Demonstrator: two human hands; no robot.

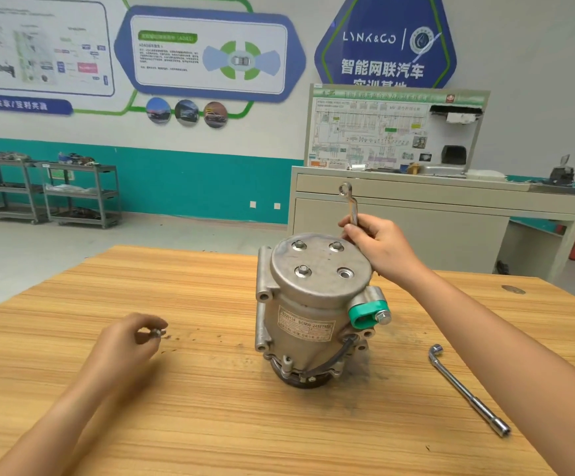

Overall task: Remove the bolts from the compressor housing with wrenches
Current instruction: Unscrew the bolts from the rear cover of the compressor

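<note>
The compressor [313, 310] is stood on end on the table [142, 424], its cap facing up with three bolts [302, 270] seated and one hole [344, 272] bare. A ring wrench [350, 204] is gripped in the curled fingers of the right hand [378, 245], its long axis near upright, just above the far-right bolt [336, 246]. That hand is judged the nearer to it. A small bolt [159, 333] is pinched in the left hand [131, 341], well apart. An L-wrench [468, 389] lies unused.
</note>
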